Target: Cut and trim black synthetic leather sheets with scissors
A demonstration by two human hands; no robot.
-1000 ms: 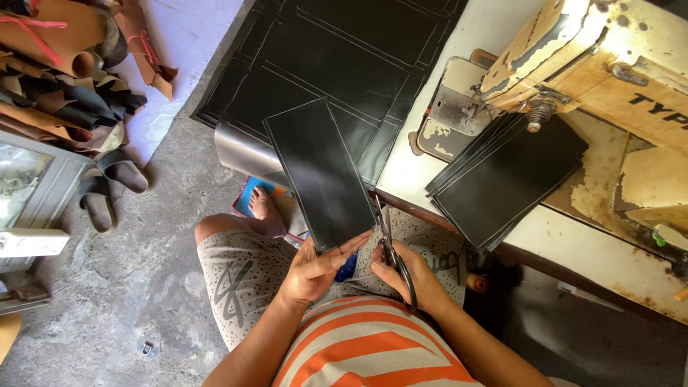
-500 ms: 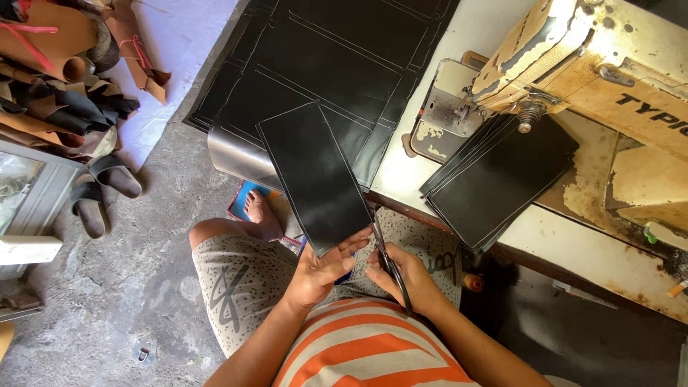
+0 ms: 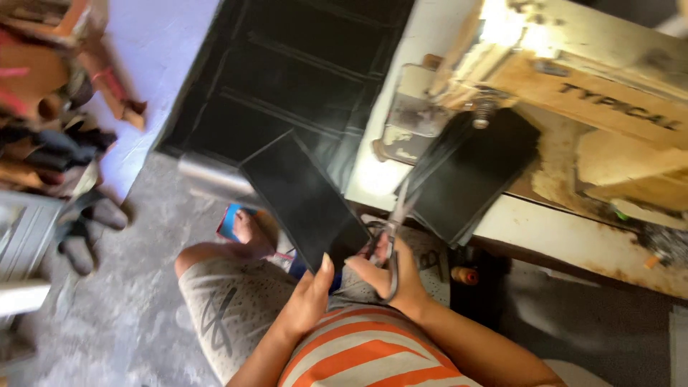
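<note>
A seated person in an orange-and-white striped shirt and grey patterned shorts holds one flat black leather panel [image 3: 304,204] over the lap, beside a sewing table [image 3: 573,236]. The left hand [image 3: 309,297] grips the panel's near end, thumb on top and fingers folded beneath. The right hand [image 3: 393,276] is closed around the handles of one pair of scissors [image 3: 393,233], whose blades point up and away toward the table edge, just beside the panel's right side; motion blur hides whether the blades meet the leather.

On the table, one stack of black leather pieces [image 3: 469,175] lies under the head of one cream-coloured sewing machine [image 3: 573,79]; the number of pieces in the stack cannot be counted. Against the wall behind the panel leans one large black stitched sheet [image 3: 294,79].

One bare foot [image 3: 251,233] rests on a blue sandal on the grey concrete floor [image 3: 136,308]. Two dark sandals [image 3: 86,229] lie well apart at the left. Above them sits a heap of brown and tan leather rolls [image 3: 43,93], blurred past counting. One small orange spool [image 3: 466,275] sits under the table edge, near the right hand
</note>
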